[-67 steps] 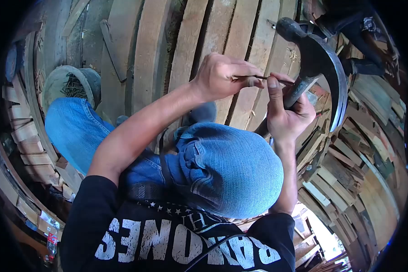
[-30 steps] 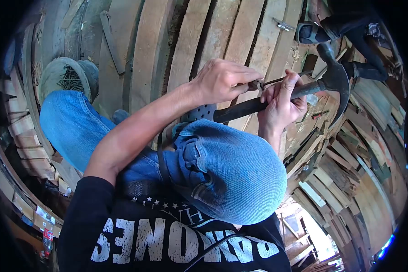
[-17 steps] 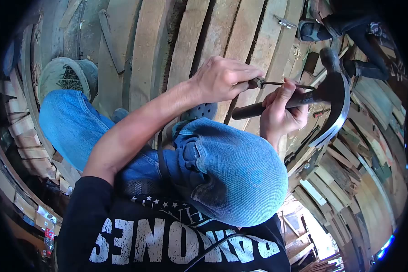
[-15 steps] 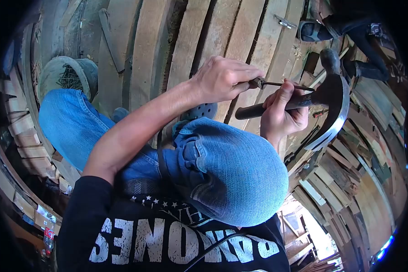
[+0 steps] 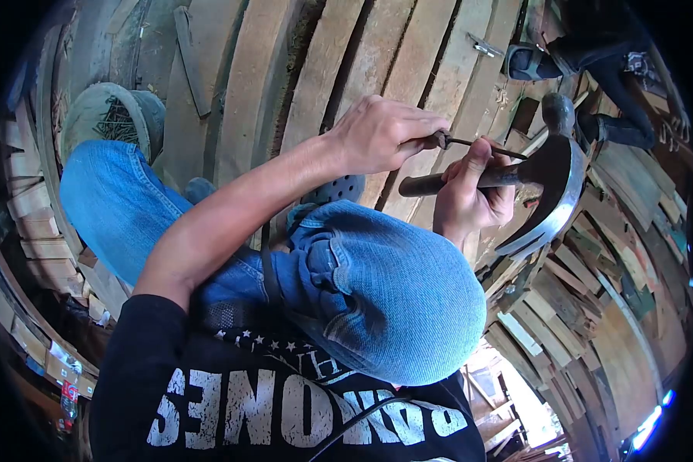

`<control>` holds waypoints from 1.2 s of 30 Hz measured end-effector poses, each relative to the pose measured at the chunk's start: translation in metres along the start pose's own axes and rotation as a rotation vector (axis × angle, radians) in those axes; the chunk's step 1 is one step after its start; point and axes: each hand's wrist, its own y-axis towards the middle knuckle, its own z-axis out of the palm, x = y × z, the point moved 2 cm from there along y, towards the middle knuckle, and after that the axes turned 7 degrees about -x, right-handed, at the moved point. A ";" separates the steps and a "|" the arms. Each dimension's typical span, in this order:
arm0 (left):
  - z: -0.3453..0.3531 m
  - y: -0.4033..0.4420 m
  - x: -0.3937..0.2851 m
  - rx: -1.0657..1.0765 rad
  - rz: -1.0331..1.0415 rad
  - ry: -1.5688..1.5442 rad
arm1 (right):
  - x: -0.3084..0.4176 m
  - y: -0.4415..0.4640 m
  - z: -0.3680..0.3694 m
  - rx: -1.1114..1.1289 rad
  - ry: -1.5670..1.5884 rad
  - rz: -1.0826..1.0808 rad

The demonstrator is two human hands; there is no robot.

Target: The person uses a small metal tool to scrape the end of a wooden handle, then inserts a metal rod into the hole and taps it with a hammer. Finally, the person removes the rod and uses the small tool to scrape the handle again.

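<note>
My left hand is closed, its fingers pinching a dark, knobby piece at one end of a thin, dark rod like a long nail. The rod runs rightward past my right thumb, its far end in front of the hammer. In my right hand, closed around the handle, is a claw hammer with a dark handle. Its head points away to the right and the shiny claw curves down toward me. The two hands are close together, above my jeans-covered knee.
Wooden planks with gaps between them lie in front. A bucket holding many nails stands at the left. Scrap boards are piled at the right. Another person's sandalled foot is at the upper right, near a metal piece.
The hammer has tilted slightly, its claw moving left. My right hand has moved a little left, closer to my left hand. The grips look the same.
</note>
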 end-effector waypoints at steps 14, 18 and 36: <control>-0.001 0.003 -0.004 0.027 -0.021 0.076 | -0.002 -0.004 0.011 -0.003 0.039 -0.035; -0.001 0.003 0.000 0.013 -0.010 0.059 | -0.001 -0.002 0.014 0.041 0.128 0.010; -0.035 0.015 -0.011 -0.041 -0.062 -0.009 | -0.018 0.005 -0.005 -0.028 0.302 0.499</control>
